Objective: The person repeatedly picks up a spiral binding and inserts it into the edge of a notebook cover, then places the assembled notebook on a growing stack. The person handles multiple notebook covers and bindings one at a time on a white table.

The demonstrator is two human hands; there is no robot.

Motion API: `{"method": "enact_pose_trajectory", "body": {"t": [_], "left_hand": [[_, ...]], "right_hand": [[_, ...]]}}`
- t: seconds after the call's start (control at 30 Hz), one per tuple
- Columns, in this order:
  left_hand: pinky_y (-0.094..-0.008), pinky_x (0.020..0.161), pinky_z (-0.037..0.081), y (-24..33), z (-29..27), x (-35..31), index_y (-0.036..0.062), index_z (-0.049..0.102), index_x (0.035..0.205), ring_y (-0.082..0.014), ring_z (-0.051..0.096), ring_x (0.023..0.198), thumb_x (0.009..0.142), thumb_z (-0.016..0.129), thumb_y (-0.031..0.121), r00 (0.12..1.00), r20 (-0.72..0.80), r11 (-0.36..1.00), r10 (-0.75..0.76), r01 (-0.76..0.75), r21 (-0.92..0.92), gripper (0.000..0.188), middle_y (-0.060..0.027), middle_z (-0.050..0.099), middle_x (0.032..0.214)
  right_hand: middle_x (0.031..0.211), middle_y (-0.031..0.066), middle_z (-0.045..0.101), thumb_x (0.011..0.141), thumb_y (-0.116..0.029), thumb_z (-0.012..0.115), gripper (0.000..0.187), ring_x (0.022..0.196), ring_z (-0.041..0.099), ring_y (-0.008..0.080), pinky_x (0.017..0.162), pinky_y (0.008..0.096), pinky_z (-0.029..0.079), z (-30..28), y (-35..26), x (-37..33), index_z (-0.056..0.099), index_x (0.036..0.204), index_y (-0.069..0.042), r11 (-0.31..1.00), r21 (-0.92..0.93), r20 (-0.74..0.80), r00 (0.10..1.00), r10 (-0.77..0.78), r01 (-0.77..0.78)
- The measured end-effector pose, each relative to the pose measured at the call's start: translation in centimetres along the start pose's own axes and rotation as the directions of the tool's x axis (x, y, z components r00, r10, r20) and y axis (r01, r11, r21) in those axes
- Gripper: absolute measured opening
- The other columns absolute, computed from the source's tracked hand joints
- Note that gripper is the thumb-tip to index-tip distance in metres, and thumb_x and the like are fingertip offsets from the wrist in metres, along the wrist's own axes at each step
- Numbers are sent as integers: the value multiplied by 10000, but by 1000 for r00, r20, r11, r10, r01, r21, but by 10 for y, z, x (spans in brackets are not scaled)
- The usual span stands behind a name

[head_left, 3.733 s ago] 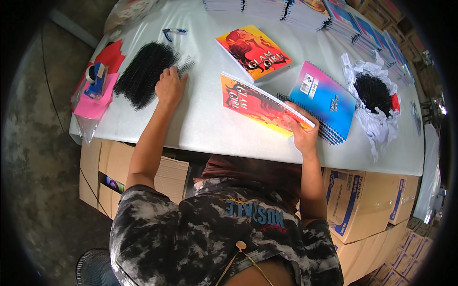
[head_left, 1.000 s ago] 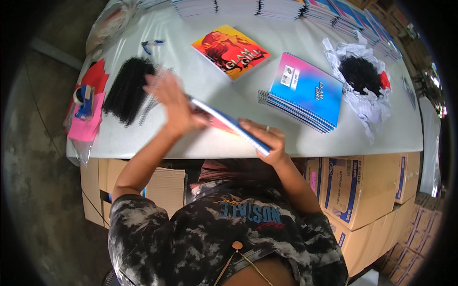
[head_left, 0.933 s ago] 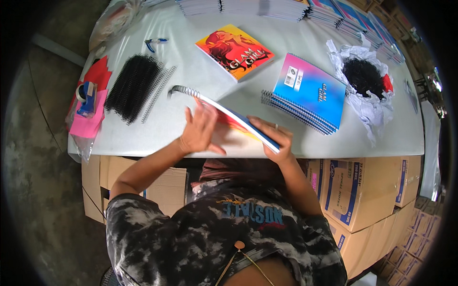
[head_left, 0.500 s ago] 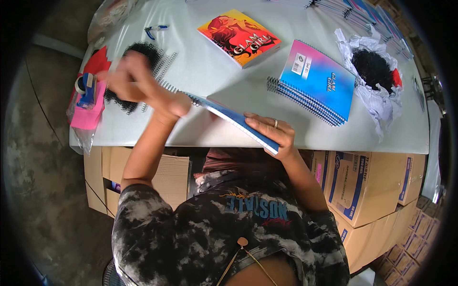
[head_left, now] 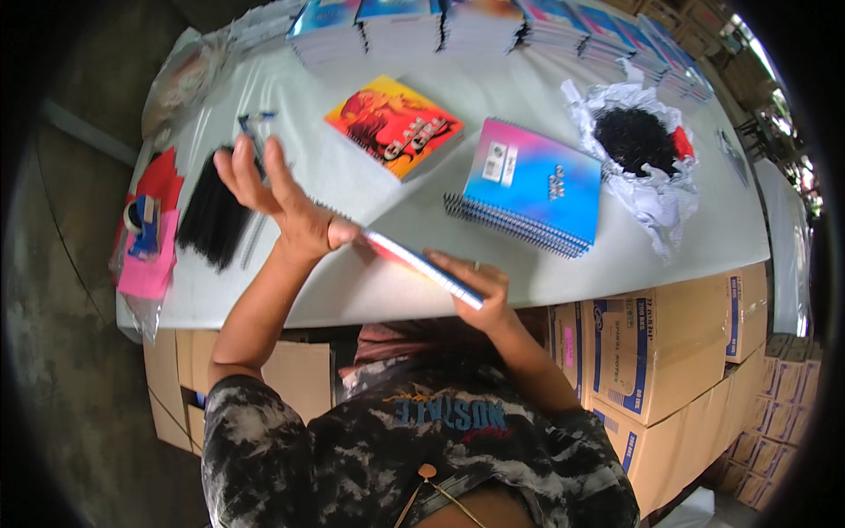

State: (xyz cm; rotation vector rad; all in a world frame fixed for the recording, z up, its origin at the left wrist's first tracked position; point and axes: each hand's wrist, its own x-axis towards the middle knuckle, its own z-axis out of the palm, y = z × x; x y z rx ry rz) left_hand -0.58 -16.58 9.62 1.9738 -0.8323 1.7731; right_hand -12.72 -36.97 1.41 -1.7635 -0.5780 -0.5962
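Note:
My right hand (head_left: 475,286) grips a thin notebook (head_left: 422,268) by its right end, tilted so that its page edge shows. At the notebook's left end, the thumb of my left hand (head_left: 286,198) rests against its edge; the other fingers are spread and raised. A dark wire coil (head_left: 330,209) sticks out from that end, partly hidden by the left hand. Beyond lie a yellow and red notebook (head_left: 396,128) and a pile of blue and pink spiral notebooks (head_left: 537,189).
Black coils (head_left: 211,216) lie in a bundle at left, near blue-handled pliers (head_left: 257,117) and a blue tape dispenser (head_left: 145,227). Crumpled white paper (head_left: 660,207) holds more black coils (head_left: 638,141) at right. Notebook stacks (head_left: 400,35) line the far edge; cardboard boxes (head_left: 660,352) stand below.
The view has shifted, bringing more of the far stacks in. My left hand, blurred before, now has its fingers spread upward. The notebook stays in my right hand.

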Motion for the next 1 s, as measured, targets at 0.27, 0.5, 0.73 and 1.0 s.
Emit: {"method": "enact_pose_trajectory", "body": {"t": [0.27,0.5,0.73,1.0], "left_hand": [[-697,945,24,12,-17,-104,-150,119,1333,-598,140,1229,696,474,749,904,347,965,249,-201,-169,1157,-418,143,1339],[-584,1028,-15,28,-35,-119,-51,182,1359,-442,145,1317,680,402,796,810,584,951,57,135,-279,1108,-310,269,1356],[-331,675,346,-7,-41,-29,91,571,752,-201,529,719,724,631,469,715,697,932,63,207,-297,384,-50,572,746],[-470,898,276,-6,-7,8,57,582,948,-316,385,1076,785,390,698,991,-125,987,-46,26,-156,689,-191,430,1155]], "right_hand": [[1006,158,645,698,80,587,363,882,652,259,753,324,523,2,6,-2,629,1049,0,999,-44,-70,998,0,-3],[963,145,658,720,63,623,306,768,660,243,664,281,509,12,1,-6,651,1013,-22,996,4,-114,989,91,-92],[996,125,659,783,33,621,275,886,641,176,752,268,498,11,-23,16,623,1057,9,936,303,-73,975,210,-179],[985,155,657,783,70,577,269,856,658,235,752,280,507,6,-10,7,610,1049,55,1000,6,19,999,-26,26]]}}
